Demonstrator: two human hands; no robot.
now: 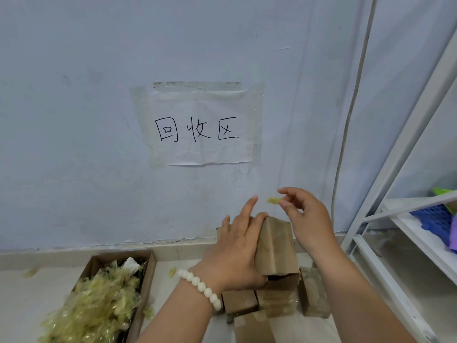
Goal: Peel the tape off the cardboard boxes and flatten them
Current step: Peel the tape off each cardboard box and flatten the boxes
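While in left hand [235, 248], box [275, 246] near tape [273, 200]

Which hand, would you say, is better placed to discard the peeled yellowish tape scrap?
Probably the right hand: it already pinches the yellowish tape scrap, while the left hand grips the small brown cardboard box. The open cardboard bin of scraps lies leftward.
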